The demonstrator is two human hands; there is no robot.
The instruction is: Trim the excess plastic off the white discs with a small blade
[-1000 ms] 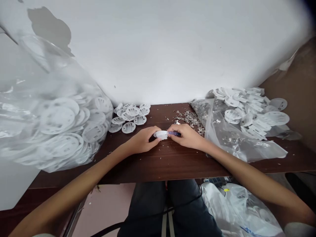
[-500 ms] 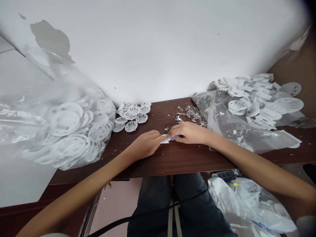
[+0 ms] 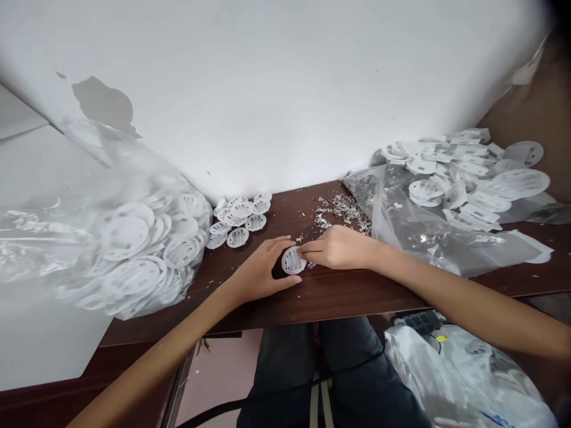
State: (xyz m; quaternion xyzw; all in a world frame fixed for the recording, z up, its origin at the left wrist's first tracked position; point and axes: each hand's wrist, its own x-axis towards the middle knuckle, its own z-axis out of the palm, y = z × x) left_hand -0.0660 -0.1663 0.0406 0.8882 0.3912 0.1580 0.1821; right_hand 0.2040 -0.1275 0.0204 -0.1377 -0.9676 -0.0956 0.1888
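Note:
A white slotted plastic disc (image 3: 293,260) stands tilted on the dark wooden table (image 3: 339,291), its face showing. My left hand (image 3: 261,268) cups its left side, with the thumb below and the fingers above. My right hand (image 3: 339,248) presses in from the right, fingertips at the disc's edge. A small purple tool (image 3: 311,265) shows just under those fingers, mostly hidden by the hand.
A small heap of white discs (image 3: 236,221) lies beyond my left hand, beside a large clear bag of discs (image 3: 134,249). Metal scraps (image 3: 343,211) lie ahead. Another clear bag (image 3: 428,232) with discs sits right. A white plastic bag (image 3: 459,374) lies below the table.
The disc has turned from edge-on to show its slotted face. My left hand has shifted nearer the table's front edge. Less of the purple tool shows.

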